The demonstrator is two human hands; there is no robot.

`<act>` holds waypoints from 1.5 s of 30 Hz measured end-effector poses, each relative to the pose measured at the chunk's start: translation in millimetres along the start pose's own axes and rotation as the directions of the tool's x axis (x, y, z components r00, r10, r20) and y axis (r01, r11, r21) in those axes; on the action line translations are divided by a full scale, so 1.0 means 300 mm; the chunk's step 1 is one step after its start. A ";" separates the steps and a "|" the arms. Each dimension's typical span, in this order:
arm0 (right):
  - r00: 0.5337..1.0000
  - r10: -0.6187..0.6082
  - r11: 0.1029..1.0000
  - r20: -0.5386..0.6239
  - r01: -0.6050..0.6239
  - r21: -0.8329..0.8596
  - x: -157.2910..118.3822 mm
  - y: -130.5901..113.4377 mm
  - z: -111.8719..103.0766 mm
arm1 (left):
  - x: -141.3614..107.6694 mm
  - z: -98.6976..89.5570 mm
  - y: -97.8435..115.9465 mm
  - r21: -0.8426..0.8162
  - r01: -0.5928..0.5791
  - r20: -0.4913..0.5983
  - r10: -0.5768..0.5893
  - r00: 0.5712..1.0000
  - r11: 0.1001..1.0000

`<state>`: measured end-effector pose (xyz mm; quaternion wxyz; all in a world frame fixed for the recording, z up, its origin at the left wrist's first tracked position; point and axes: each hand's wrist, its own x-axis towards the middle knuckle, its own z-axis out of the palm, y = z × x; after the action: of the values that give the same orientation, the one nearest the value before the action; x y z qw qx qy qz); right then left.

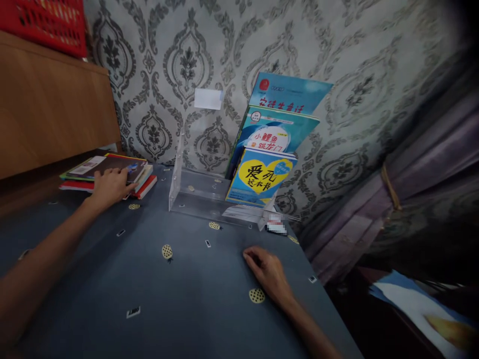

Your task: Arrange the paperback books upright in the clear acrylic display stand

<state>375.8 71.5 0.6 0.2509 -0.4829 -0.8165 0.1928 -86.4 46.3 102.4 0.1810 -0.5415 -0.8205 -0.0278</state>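
Note:
My left hand (110, 187) lies on top of a stack of books (145, 182) at the left, its fingers over the dark cover of the top book (88, 167). My right hand (267, 271) rests on the blue patterned tablecloth (194, 299), fingers curled together, with nothing visible in them. Beyond it stands a clear acrylic rack (209, 212). In the rack's right part, a blue book with a yellow heart (260, 177) leans in front of a teal book (284, 130) and a taller blue book (295, 92). The rack's left part holds no books.
A wooden cabinet (56, 99) with a red basket (48, 25) on it stands at the left. Patterned wallpaper covers the wall behind the rack. A small object with a blurred label (276, 224) sits by the rack's right corner. A tied curtain (352, 229) hangs at the right.

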 end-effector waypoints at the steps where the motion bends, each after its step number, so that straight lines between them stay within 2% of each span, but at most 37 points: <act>1: 1.000 -0.002 1.000 0.002 0.002 -0.002 0.000 -0.001 0.000 | -0.008 -0.005 0.010 0.006 -0.006 0.001 0.006 1.000 1.000; 8: 1.000 -0.017 0.999 0.023 0.018 -0.028 -0.005 0.002 0.006 | -0.116 -0.020 0.058 0.107 -0.105 -0.029 0.109 0.994 0.989; 16: 0.998 -0.047 0.998 0.030 0.048 -0.040 -0.005 0.011 0.009 | -0.279 0.000 0.051 0.142 -0.173 -0.052 0.181 0.982 0.975; 23: 0.997 -0.071 0.996 0.021 0.073 -0.056 -0.006 0.014 0.012 | -0.490 0.052 0.081 0.101 -0.257 -0.006 0.258 0.966 0.961; 26: 0.997 -0.074 0.995 0.024 0.076 -0.069 -0.008 0.013 0.012 | -0.580 0.064 0.109 0.056 -0.322 0.010 0.322 0.947 0.945; 29: 0.996 -0.080 0.994 0.028 0.082 -0.077 -0.009 0.012 0.012 | -0.632 0.066 0.146 0.062 -0.394 0.040 0.392 0.919 0.917; 33: 0.994 -0.105 0.992 0.018 0.106 -0.062 -0.011 0.016 0.013 | -0.657 0.044 0.231 0.113 -0.496 0.012 0.498 0.867 0.861; 36: 0.991 -0.131 0.990 0.005 0.131 -0.055 -0.013 0.020 0.019 | -0.675 0.020 0.334 0.154 -0.590 -0.006 0.598 0.801 0.792; 40: 0.979 -0.188 0.982 -0.075 0.187 -0.021 -0.022 0.007 0.026 | -0.724 -0.008 0.500 0.123 -0.725 -0.047 0.734 0.678 0.678; 45: 0.927 -0.327 0.931 -0.183 0.349 0.109 -0.035 -0.029 0.021 | -0.781 -0.048 0.669 -0.042 -0.873 -0.145 0.862 0.486 0.486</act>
<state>370.3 57.7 -2.1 0.3788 -0.3301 -0.8490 0.1634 179.3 -80.4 8.8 0.1829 -0.8879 -0.4220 -0.0058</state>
